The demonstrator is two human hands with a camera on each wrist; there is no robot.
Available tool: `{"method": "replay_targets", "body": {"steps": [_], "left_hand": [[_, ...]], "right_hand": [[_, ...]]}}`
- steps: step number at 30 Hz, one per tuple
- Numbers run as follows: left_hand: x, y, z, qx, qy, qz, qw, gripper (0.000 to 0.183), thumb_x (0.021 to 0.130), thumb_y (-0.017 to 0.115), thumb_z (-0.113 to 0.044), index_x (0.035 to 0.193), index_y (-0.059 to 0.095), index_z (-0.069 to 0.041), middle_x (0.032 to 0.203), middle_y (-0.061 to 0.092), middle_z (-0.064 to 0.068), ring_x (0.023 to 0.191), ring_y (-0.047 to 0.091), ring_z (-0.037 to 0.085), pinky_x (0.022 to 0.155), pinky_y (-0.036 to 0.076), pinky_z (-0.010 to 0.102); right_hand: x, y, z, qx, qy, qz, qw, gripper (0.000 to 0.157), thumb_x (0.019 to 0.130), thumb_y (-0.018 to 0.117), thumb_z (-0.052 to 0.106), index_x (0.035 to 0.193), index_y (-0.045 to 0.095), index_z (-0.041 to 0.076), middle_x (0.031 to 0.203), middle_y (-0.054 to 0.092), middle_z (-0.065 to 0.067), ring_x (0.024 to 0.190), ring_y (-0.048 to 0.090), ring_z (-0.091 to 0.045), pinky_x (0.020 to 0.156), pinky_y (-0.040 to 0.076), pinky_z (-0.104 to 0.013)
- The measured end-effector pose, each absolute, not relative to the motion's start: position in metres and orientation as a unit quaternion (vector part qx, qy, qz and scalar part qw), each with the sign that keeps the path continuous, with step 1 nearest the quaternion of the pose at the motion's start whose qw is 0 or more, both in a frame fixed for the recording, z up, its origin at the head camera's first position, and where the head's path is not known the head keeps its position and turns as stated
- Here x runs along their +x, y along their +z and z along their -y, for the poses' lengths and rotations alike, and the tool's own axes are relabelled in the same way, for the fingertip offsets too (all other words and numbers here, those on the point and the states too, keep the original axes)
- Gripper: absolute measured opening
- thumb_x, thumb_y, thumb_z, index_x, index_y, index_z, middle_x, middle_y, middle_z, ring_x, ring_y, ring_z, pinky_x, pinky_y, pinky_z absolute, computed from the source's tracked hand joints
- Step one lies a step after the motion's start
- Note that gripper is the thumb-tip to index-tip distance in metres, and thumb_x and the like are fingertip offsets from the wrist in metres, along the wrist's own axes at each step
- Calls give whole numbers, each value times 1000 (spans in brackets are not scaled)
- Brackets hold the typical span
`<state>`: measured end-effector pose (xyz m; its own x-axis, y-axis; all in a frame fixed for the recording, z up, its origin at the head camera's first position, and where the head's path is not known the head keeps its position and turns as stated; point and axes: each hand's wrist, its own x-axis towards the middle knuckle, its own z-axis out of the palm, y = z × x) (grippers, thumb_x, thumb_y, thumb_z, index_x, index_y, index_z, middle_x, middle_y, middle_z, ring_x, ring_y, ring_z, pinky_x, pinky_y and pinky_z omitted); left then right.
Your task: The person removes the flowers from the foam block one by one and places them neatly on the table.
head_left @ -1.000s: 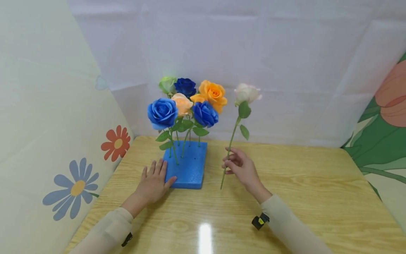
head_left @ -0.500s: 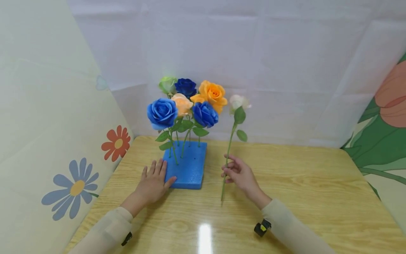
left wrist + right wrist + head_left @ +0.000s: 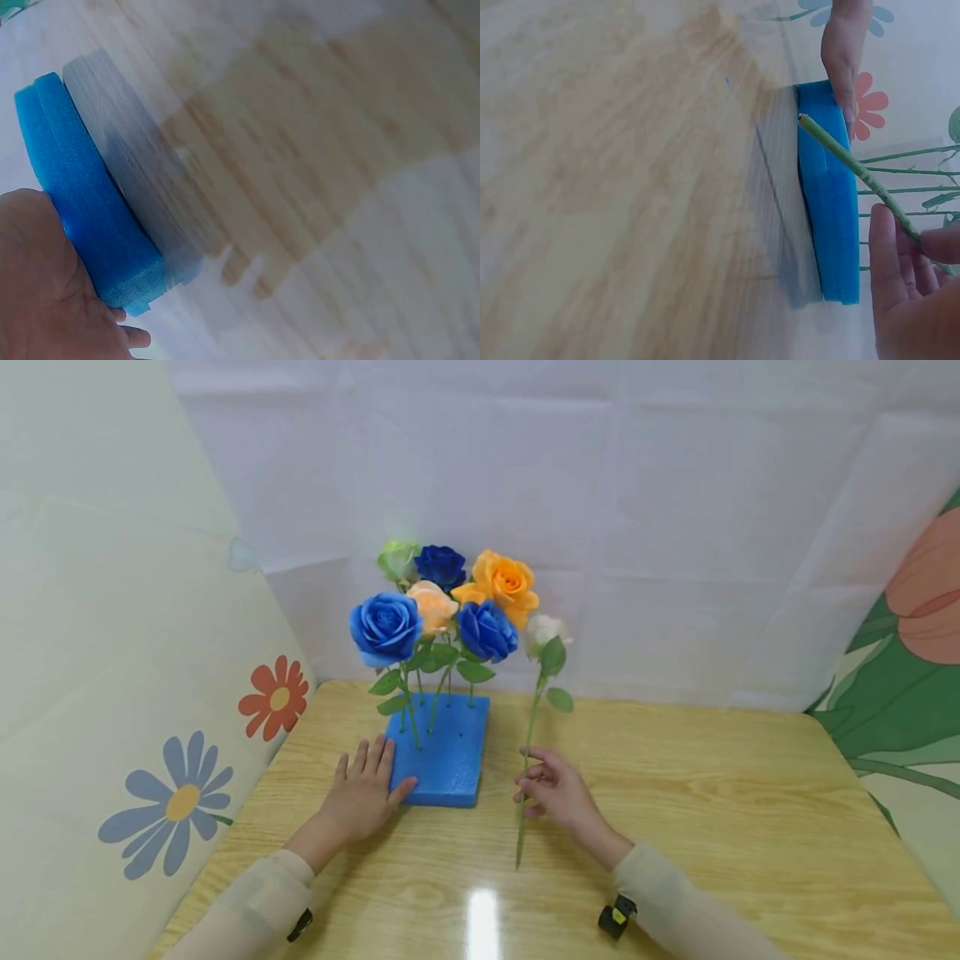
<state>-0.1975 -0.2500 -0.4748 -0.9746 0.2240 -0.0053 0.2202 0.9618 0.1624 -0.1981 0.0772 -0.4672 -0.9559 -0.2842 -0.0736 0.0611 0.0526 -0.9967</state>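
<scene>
White rose (image 3: 546, 633), pinched by the right grip (image 3: 558, 793), could be snagged if swung into the flowers (image 3: 432, 607) in the blue block (image 3: 444, 777) touched by the flat left grip (image 3: 358, 797).

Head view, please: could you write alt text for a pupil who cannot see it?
A person's right grip holds a long-stemmed white rose, right of a blue block. The left grip rests against the block, which sits on a wooden table and holds blue, orange, peach and pale green roses.

Left grip (image 3: 362, 795) flat, right grip (image 3: 561, 793) in a pinch
</scene>
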Motion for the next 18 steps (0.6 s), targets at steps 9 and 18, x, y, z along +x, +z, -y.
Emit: {"method": "replay_targets", "body": {"steps": [9,18], "left_hand": [[-198,-475,250,112,80,-990,10,88,105,30,-62,158,19,8,165,16,29,150,12,53,116,9,72],[-198,-475,250,112,80,-990,9,87,105,30,-61,158,18,8,165,15,29,150,12,53,116,8,72]], "right_hand": [[-192,-476,-70,-76,-692,-703,145,52,96,57,-8,146,43,-5,103,66,-17,81,72,-18,67,62,-43],[-188,-483,-63,-84,-691,-700,162,53,96,57,-8,146,42,-6,108,64,-28,79,72,-17,65,62,-42]]}}
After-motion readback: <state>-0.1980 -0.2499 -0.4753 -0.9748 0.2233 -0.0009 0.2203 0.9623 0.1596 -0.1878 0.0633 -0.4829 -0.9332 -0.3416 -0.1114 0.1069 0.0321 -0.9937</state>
